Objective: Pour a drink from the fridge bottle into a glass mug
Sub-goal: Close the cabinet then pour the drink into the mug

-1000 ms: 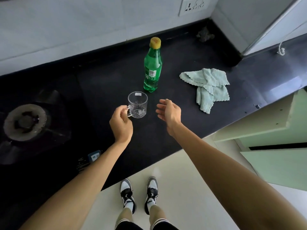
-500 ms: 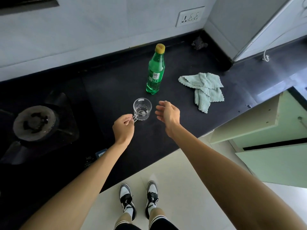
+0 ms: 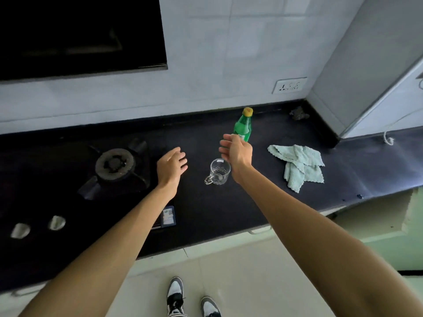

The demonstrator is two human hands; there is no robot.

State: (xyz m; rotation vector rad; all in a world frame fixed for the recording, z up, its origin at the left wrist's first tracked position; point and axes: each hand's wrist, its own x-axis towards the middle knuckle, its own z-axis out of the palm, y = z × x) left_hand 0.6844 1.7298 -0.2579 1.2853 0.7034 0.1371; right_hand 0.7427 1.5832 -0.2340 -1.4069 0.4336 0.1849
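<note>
An empty clear glass mug (image 3: 218,172) stands on the black countertop (image 3: 201,213), handle toward me. Behind it stands a green bottle (image 3: 243,126) with a yellow cap, upright and closed. My right hand (image 3: 237,152) hovers open just in front of the bottle, its fingers spread and hiding the bottle's lower part; whether it touches the bottle I cannot tell. My left hand (image 3: 171,165) floats open to the left of the mug, holding nothing.
A gas burner (image 3: 114,163) sits left of my left hand. A pale green cloth (image 3: 299,167) lies crumpled to the right. A wall socket (image 3: 289,85) is behind, and a grey fridge side (image 3: 357,72) at the right. A small card (image 3: 169,215) lies near the counter edge.
My left hand let go of the mug's handle and moved left. My right hand rose and reached forward to the bottle. The camera tilted up.
</note>
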